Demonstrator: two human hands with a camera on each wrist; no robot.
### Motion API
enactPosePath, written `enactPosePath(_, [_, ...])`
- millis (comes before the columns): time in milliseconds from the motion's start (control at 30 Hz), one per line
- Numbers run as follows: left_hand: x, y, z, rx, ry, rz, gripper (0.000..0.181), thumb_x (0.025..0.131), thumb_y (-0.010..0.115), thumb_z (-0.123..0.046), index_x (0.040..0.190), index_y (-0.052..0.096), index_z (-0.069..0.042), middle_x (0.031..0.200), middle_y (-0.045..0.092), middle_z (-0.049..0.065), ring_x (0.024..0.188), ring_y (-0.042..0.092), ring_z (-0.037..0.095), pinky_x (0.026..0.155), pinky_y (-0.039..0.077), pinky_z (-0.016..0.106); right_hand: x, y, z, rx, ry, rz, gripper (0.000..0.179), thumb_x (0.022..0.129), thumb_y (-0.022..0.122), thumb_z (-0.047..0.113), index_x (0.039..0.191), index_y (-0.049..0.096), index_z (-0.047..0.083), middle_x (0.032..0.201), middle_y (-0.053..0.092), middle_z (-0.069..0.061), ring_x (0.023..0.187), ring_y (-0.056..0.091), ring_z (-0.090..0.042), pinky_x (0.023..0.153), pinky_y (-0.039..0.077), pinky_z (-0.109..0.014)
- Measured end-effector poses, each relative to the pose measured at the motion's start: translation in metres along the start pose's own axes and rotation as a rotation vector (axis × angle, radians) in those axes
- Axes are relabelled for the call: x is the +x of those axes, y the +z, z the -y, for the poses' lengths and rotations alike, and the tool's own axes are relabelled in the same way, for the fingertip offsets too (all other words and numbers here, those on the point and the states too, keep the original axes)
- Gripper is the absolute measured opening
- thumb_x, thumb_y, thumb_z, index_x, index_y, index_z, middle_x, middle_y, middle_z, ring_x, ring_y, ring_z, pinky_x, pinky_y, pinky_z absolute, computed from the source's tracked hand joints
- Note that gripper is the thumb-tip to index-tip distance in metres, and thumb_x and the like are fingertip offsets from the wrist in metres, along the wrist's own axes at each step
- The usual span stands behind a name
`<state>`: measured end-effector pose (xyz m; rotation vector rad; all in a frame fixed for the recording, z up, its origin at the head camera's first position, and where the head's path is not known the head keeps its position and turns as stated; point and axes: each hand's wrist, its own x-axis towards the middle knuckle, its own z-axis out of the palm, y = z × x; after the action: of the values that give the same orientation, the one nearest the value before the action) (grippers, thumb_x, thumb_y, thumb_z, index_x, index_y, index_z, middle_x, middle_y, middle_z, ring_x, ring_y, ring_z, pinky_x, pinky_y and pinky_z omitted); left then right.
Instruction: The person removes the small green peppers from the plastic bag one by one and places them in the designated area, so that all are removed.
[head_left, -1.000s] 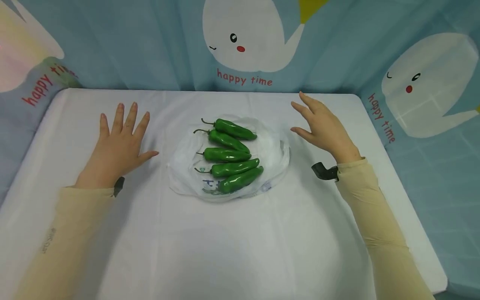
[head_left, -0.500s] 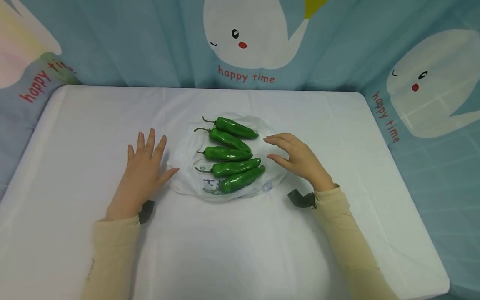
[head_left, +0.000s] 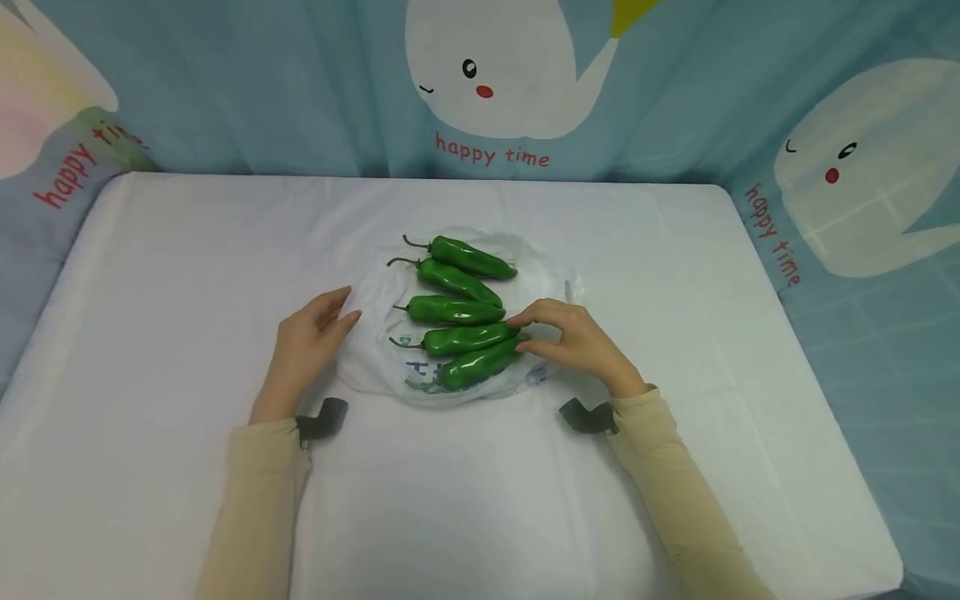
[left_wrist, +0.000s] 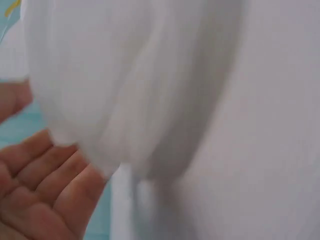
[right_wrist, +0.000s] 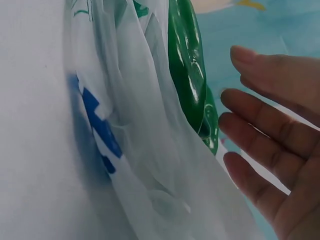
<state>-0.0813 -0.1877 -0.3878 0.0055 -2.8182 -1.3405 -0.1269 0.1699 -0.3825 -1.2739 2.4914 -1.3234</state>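
Several green chili peppers (head_left: 453,310) lie side by side on a white plastic bag (head_left: 367,367), stems to the left. My left hand (head_left: 306,346) is at the bag's left edge, with thumb and fingers apart. In the left wrist view its fingers (left_wrist: 55,175) are beside the bag's blurred edge; contact is hard to tell. My right hand (head_left: 577,337) hovers over the tips of the two nearest peppers, thumb and fingers spread. From the right wrist view, a gap shows between its fingers (right_wrist: 272,132) and a glossy pepper (right_wrist: 187,65), and nothing is held.
The bag rests on a table with a white cover (head_left: 450,500). Behind and at the sides hangs a blue curtain (head_left: 300,92) with printed whales. Dark straps with small mounts (head_left: 322,419) sit at both wrists.
Both hands have come inward from the table's sides to the bag. My left hand has turned and its fingers have bent; the right has reached the pepper tips. The peppers stay put.
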Motion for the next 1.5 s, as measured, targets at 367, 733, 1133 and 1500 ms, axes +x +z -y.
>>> enactPosePath(367, [0.003,0.009,0.016,-0.292,-0.039,-0.085,0.038,0.093,0.061,-0.012,0.128,0.055,0.002,0.129,0.056,0.018,0.114,0.056,0.032,0.089,0.045,0.012,-0.004,0.013,-0.003,0.107,0.023,0.007,0.029,0.072,0.079,-0.002,0.099,0.069,0.001,0.100,0.067,-0.008,0.097,0.060,-0.022,0.089,0.047,-0.026])
enactPosePath(733, [-0.002,0.012,0.015,-0.367,-0.070,-0.111,0.036,0.091,0.062,-0.006,0.126,0.056,0.004,0.128,0.056,0.020,0.106,0.060,0.007,0.088,0.046,0.012,-0.006,0.024,-0.005,0.069,-0.001,0.047,0.034,0.071,0.082,0.004,0.103,0.071,0.003,0.100,0.059,0.000,0.097,0.053,-0.015,0.087,0.045,-0.025])
enactPosePath(1133, [-0.002,0.013,0.015,-0.419,-0.119,-0.122,0.038,0.091,0.062,-0.006,0.128,0.056,0.002,0.128,0.057,0.018,0.107,0.060,0.006,0.089,0.045,0.012,-0.005,0.025,-0.009,0.066,-0.011,0.079,0.031,0.071,0.082,0.004,0.100,0.070,0.005,0.101,0.062,-0.002,0.099,0.056,-0.016,0.089,0.046,-0.026])
enactPosePath(1500, [0.001,0.013,0.018,-0.404,-0.117,-0.126,0.037,0.092,0.062,-0.008,0.128,0.057,0.000,0.128,0.057,0.017,0.106,0.060,0.006,0.089,0.045,0.011,-0.003,0.023,-0.008,0.064,-0.006,0.118,0.033,0.072,0.081,0.006,0.103,0.070,0.004,0.105,0.065,-0.004,0.104,0.057,-0.019,0.093,0.046,-0.028])
